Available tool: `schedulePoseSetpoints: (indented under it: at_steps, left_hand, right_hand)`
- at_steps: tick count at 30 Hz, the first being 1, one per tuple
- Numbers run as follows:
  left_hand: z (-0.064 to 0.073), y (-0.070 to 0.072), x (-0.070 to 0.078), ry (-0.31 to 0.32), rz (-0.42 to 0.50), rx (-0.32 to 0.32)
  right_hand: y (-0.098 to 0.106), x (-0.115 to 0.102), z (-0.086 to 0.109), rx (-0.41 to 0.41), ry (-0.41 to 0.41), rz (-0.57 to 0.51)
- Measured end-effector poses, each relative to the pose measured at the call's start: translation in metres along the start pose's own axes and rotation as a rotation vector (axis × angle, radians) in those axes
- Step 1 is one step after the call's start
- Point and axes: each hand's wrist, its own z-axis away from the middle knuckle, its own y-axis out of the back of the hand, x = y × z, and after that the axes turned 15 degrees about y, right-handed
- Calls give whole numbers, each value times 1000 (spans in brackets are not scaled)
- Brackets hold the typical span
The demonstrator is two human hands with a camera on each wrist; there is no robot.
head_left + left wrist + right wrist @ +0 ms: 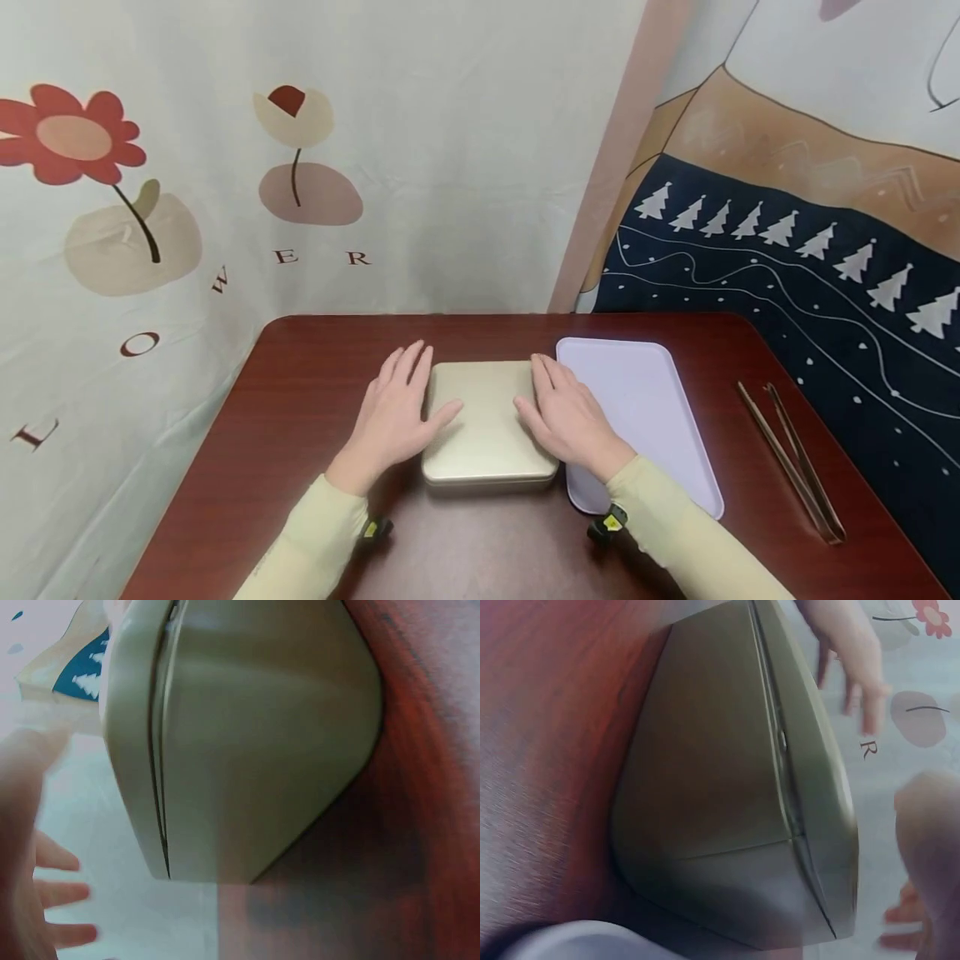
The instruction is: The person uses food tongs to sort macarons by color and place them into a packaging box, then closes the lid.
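Note:
A pale gold rectangular tin [491, 425] with its lid on lies flat near the middle of the table. My left hand [393, 408] is at its left side, fingers straight and pointing away, thumb over the lid's edge. On the opposite side, my right hand [566, 408] has its fingers extended along the right edge and its thumb over the lid. Both wrist views show the seam between the lid and body of the tin [247, 735]. Whether either hand presses on the tin cannot be told.
A lavender tray [637, 400] lies right of the tin, partly under my right forearm. Metal tongs [789, 466] lie farther right, near the edge of the dark red table [300, 400]. A printed curtain [465, 167] hangs behind the table.

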Motion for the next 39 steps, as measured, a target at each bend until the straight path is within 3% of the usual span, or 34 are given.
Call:
schedulePoseSetpoints:
  at_steps: [5, 14, 21, 30, 39]
  left_hand:
    - [-8, -6, 10, -42, -78, -98]
    - [-8, -27, 8, -11, -119, -227]
    - [-6, -26, 9, -5, -139, -206]
    - [-2, -23, 10, 32, -115, -237]
    - [-1, -23, 13, 23, -124, -163]
  right_hand:
    - [-2, 0, -10, -87, 94, 20]
    - [-15, 6, -13, -217, 24, -34]
    - [-16, 4, -16, -225, 13, -33]
    - [-19, 1, -18, -244, 13, -22]
    - [-11, 0, -14, -219, -26, -30]
